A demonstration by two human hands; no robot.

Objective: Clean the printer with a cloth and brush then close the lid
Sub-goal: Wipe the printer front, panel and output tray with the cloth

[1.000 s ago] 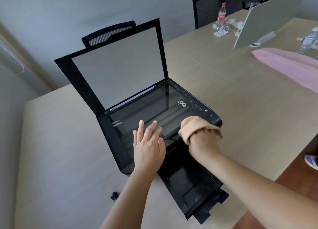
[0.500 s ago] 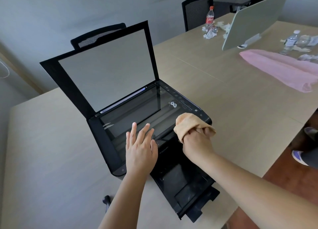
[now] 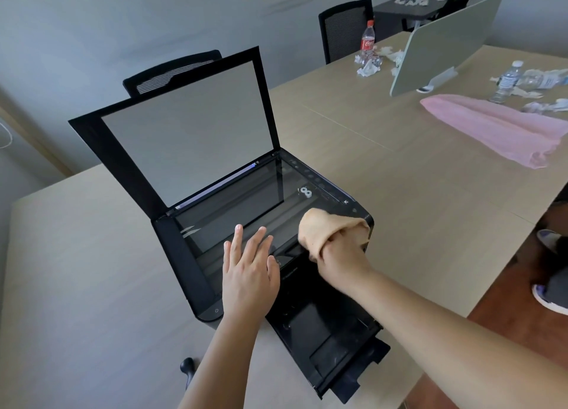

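A black printer sits on the beige table with its scanner lid raised and the glass exposed. My left hand lies flat with straight fingers on the front edge of the glass. My right hand grips a bunched tan cloth and presses it on the printer's front right corner. The paper tray sticks out toward me. No brush is visible.
A pink towel lies on the table at right. Beyond it are a grey divider panel, plastic bottles and crumpled tissues. Black chairs stand behind the printer. Someone's shoes are on the floor at right.
The hands keep nearly the same places on the printer; the cloth hand has shifted only slightly at the front right corner. The camera view has drifted.
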